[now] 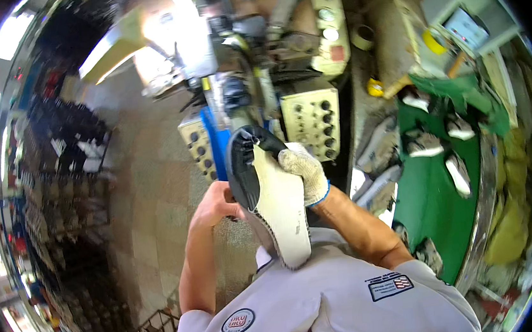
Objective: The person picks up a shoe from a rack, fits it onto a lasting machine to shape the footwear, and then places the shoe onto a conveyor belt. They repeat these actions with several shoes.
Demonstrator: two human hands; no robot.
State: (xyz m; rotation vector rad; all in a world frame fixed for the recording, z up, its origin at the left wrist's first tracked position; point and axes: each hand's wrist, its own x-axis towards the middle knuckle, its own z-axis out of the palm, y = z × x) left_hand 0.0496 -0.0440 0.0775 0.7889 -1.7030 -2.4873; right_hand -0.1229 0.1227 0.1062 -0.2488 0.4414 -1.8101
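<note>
While the bare left hand (217, 203) curls beside the shoe, its hidden fingers' grip impossible to tell, a round badge (238, 321) with red lettering sits on the pale shirt (273, 309) below. The unsoled shoe (283, 209) is central, cream bottom upward, its faint dark marks unreadable, right edge gripped by the gloved right hand's (307, 171) closed fingers. Farther right come a printed rectangular patch (391, 286) and the green surface (425, 211) carrying grey-and-white shoes (458, 173).

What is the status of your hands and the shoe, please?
Gloved right hand gripping shoe upper; bare left hand at its left edge. Underside facing up. Machine just beyond.
</note>
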